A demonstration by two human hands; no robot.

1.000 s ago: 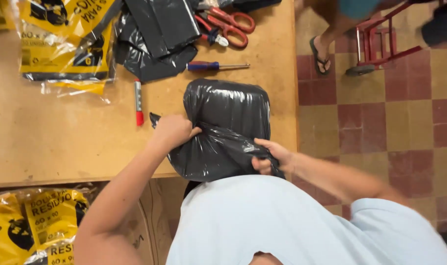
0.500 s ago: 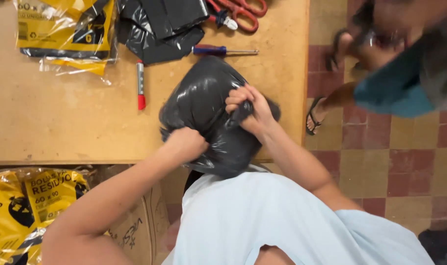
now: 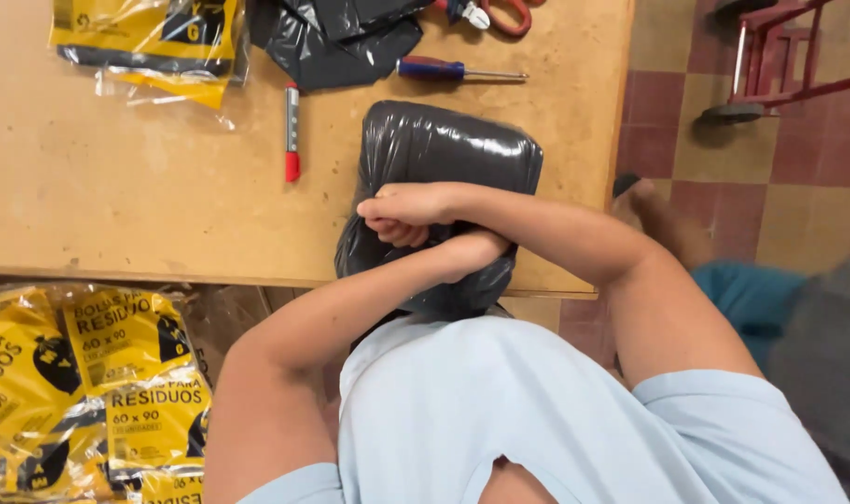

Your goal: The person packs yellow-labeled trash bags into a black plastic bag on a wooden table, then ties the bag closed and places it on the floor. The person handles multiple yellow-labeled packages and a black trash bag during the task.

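Head view looks straight down on two crossed forearms over a black bag at the near edge of a table. Right hand reaches across to the left, its fingers curled into a fist on the bag's near end, gripping the plastic there. Left hand lies just under the right wrist, pressed against the same gathered end; its fingers are hidden, so whether it grips or only presses cannot be told. Bag is full and glossy, its far part resting flat on the table, its near end hanging over the edge against the person's pale blue shirt. Just left of the bag lies a red marker; beyond it a screwdriver with a blue and red handle, loose black bags and red-handled pliers. Yellow packs lie at the table's far left, and more yellow packs are stacked below the table. Another person's foot shows on the tiled floor at right, near a red trolley.
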